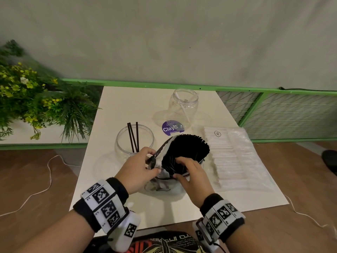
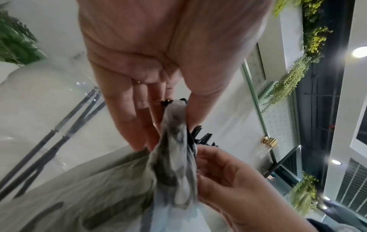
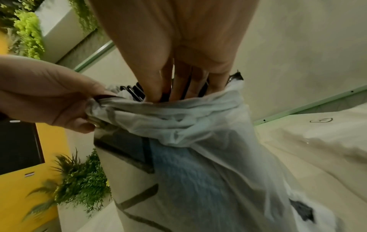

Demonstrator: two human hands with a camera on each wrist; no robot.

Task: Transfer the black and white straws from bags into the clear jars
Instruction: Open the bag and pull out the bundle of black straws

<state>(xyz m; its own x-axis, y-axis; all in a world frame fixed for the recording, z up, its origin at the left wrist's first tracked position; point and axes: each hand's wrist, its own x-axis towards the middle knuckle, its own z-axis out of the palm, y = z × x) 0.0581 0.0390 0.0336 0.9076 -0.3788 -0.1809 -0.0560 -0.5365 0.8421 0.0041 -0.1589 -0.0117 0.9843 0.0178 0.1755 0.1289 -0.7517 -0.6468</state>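
Observation:
A thin plastic bag (image 1: 164,175) full of black straws (image 1: 189,150) stands tilted at the table's middle front. My left hand (image 1: 144,165) pinches the bag's bunched rim (image 2: 174,141) between thumb and fingers. My right hand (image 1: 184,168) reaches into the bag mouth, its fingers (image 3: 178,87) pushed in among the black straws (image 3: 135,92). A wide clear jar (image 1: 135,141) to the left holds three black straws (image 1: 134,136). Farther back, a taller clear jar (image 1: 184,105) holds one white straw (image 1: 183,108). The flat bag of white straws (image 1: 235,157) lies to the right.
A purple round sticker (image 1: 172,127) lies on the white table (image 1: 127,106) between the jars. Plants (image 1: 34,95) stand left of the table, a green rail (image 1: 273,92) and mesh fence behind it. A white cord (image 1: 49,172) trails on the floor.

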